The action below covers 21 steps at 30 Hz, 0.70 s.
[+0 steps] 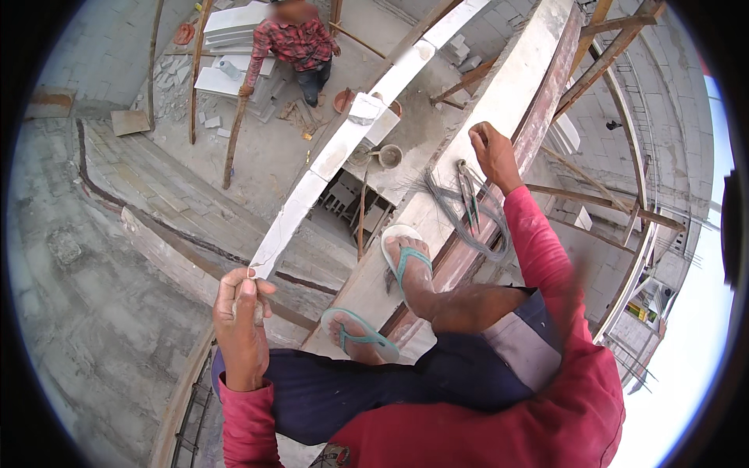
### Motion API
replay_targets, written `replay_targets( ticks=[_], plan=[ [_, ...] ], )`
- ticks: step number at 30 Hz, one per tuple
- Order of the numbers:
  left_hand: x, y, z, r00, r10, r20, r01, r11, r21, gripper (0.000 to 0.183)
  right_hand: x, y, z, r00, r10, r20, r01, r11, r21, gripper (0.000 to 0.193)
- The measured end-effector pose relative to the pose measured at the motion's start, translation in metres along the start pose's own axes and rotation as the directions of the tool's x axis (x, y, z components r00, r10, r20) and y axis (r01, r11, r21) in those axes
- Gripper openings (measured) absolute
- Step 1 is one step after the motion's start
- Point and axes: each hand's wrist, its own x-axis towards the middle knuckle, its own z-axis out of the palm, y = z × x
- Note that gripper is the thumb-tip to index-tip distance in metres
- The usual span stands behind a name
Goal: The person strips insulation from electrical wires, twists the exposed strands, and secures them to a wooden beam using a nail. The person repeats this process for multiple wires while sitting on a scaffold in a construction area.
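My left hand (pixel 243 331) is raised at the lower left, thumb and fingertips pinched together near the close end of a row of white blocks (pixel 285 222). Something thin seems to be at its fingertips, too fine to name. Up at the right, my right hand (pixel 496 158) is closed above a concrete beam (pixel 507 101); whatever its fingers hold is hidden. Just beside that wrist, pincers with green handles (pixel 470 204) lie on a loose coil of grey wire (pixel 446 204). My sandalled feet (pixel 413 265) are on the beam, below the wire.
Far below, a person in a checked shirt (pixel 295 43) has a hand on a wooden pole (pixel 234 140), near stacked white blocks (pixel 234 35). A round pan (pixel 388 156) stands beyond the block row. Timber props (pixel 605 66) cross at right; a drop lies beside the beam.
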Motion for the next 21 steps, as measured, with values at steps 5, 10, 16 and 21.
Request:
replay_targets(
  ticks=[5, 10, 16, 21],
  plan=[
    [0.005, -0.003, 0.005, 1.0, 0.013, 0.021, -0.015, 0.997, 0.072, 0.024, -0.109, 0.109, 0.066, 0.991, 0.099, 0.085, -0.078, 0.972, -0.223, 0.035],
    [0.011, -0.002, 0.013, 0.998, 0.054, 0.042, -0.057, 0.997, 0.054, 0.026, -0.126, 0.14, 0.081, 0.997, -0.023, 0.073, 0.039, 0.97, -0.238, 0.032],
    [0.012, 0.008, 0.012, 0.994, 0.025, 0.107, -0.036, 0.994, 0.107, 0.028, -0.111, 0.1, 0.045, 1.0, 0.005, -0.009, -0.007, 0.99, -0.142, 0.02],
    [0.01, 0.02, 0.011, 0.989, 0.018, 0.144, -0.047, 0.977, 0.206, 0.033, -0.099, -0.019, -0.017, 0.927, 0.092, 0.363, -0.258, 0.86, 0.44, 0.021]
  ],
)
